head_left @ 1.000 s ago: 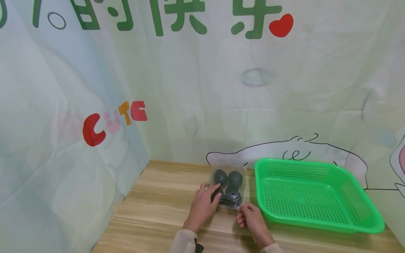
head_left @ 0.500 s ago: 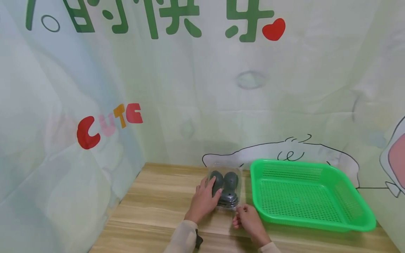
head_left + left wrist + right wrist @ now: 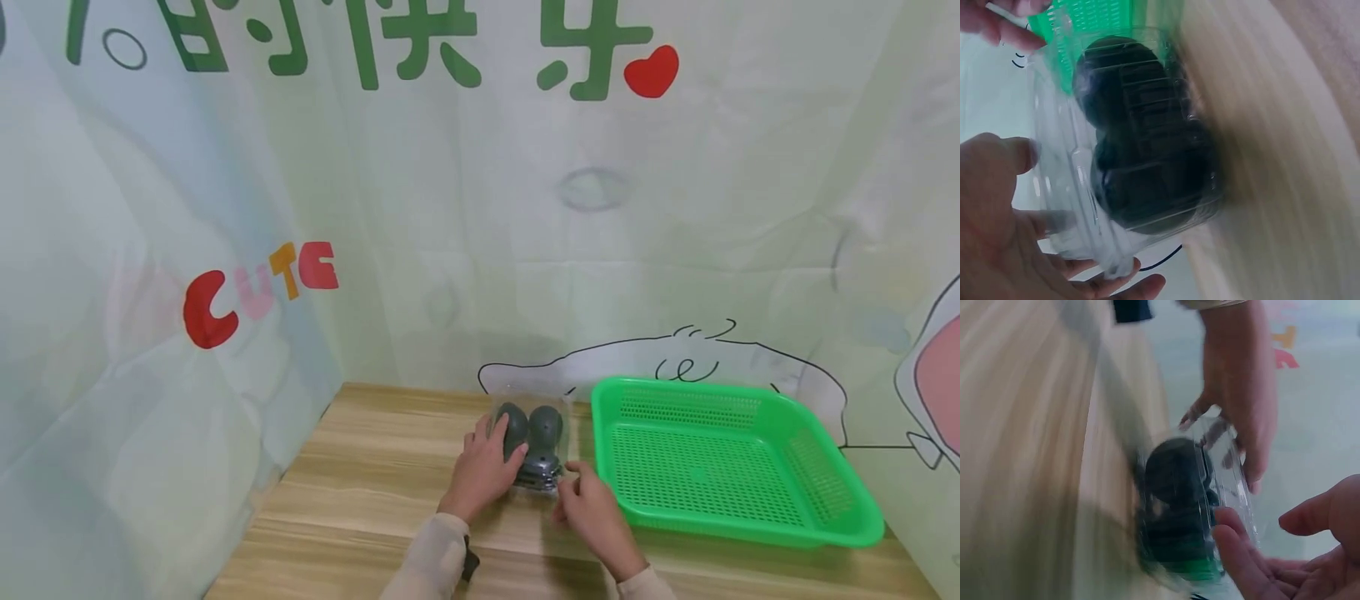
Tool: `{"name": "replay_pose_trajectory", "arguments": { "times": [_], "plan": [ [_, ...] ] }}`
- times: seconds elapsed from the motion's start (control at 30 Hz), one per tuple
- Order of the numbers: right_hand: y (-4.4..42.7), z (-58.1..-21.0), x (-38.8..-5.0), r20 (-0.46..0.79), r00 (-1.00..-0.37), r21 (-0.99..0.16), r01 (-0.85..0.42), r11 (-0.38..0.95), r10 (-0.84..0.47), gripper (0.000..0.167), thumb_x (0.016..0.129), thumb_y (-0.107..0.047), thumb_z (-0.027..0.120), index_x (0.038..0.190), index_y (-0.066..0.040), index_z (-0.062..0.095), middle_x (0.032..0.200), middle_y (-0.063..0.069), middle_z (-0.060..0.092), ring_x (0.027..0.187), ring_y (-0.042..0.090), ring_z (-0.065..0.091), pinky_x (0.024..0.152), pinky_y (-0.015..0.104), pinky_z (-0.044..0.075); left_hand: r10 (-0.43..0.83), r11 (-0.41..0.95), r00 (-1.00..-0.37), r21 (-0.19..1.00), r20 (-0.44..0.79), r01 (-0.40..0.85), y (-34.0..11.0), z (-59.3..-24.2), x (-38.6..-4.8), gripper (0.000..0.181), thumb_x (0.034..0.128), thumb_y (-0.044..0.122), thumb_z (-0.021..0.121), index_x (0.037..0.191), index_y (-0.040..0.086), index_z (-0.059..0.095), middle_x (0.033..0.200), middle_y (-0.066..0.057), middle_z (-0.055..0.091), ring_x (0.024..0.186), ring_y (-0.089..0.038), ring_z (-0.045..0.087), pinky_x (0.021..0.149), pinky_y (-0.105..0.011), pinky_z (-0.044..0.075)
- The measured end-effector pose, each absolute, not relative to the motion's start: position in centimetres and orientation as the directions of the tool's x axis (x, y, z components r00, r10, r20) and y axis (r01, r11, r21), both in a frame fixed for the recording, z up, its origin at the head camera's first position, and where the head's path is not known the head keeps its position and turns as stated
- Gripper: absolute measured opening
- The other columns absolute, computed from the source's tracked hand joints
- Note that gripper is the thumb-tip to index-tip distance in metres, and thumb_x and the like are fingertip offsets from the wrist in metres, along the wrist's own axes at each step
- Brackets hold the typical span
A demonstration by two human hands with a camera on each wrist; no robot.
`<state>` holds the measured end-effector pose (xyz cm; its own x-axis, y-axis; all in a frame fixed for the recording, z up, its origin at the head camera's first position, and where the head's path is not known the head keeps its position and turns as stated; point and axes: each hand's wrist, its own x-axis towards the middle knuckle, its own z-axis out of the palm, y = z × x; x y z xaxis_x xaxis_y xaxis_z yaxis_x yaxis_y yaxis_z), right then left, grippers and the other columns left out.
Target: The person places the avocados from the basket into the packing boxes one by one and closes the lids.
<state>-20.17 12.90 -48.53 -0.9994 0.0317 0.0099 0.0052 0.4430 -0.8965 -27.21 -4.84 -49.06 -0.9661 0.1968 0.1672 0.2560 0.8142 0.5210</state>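
A clear plastic clamshell box (image 3: 566, 427) stands on the wooden table, holding several dark, egg-shaped, avocado-like fruits (image 3: 545, 427). My left hand (image 3: 480, 473) grips its left side. In the left wrist view, the thumb lies on the lid and the fingers reach round the box edge. My right hand (image 3: 592, 515) is at the near right corner of the box. The right wrist view is blurred and shows this hand (image 3: 1297, 556) with thumb and index finger apart; whether a fingertip touches the lid I cannot tell.
A green perforated plastic basket (image 3: 600, 450) stands just right of the box, close to my right hand. A printed cloth (image 3: 450, 208) hangs behind and to the left of the table (image 3: 390, 450).
My left hand has slid further over the box's left side. The right thumb and index finger, earlier pinching near the box corner, have parted and risen slightly. The basket stays put.
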Motion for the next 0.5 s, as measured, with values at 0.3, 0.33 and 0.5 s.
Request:
{"name": "replay_pose_trajectory", "arguments": {
  "times": [0.3,0.33,0.5],
  "plan": [
    [15.3,-45.8,-23.4,0.302,-0.952,-0.612,-0.232,0.756,-0.048,0.032,0.099,-0.017,0.065,0.124,0.004,0.064,0.096,0.010,0.070,0.077,0.019,0.066,0.060,0.031,0.054,0.277,0.800,-0.931,0.479,0.238,0.361,-5.8,-47.1,-28.3,0.064,0.1014,0.043,0.058,0.150,0.003,0.047,0.150,-0.026,0.046,0.134,-0.047,0.046,0.104,-0.060,0.045],
    [15.8,-45.5,-23.9,0.327,-0.942,-0.560,-0.255,0.788,-0.073,0.036,0.099,-0.020,0.066,0.125,0.003,0.063,0.104,0.013,0.070,0.085,0.024,0.068,0.066,0.035,0.057,0.294,0.799,-0.922,0.466,0.250,0.381,-6.0,-46.9,-28.5,0.062,0.1015,0.043,0.058,0.148,0.004,0.048,0.150,-0.026,0.046,0.134,-0.047,0.046,0.105,-0.060,0.044],
    [18.4,-44.1,-25.9,0.390,-0.893,-0.313,-0.360,0.879,-0.226,0.061,0.097,-0.042,0.067,0.139,0.001,0.057,0.136,0.023,0.060,0.122,0.044,0.059,0.094,0.057,0.053,0.375,0.810,-0.889,0.374,0.262,0.452,-6.7,-45.6,-29.6,0.066,0.1022,0.048,0.054,0.152,0.006,0.044,0.158,-0.024,0.037,0.141,-0.046,0.039,0.113,-0.058,0.037]
  ]
}}
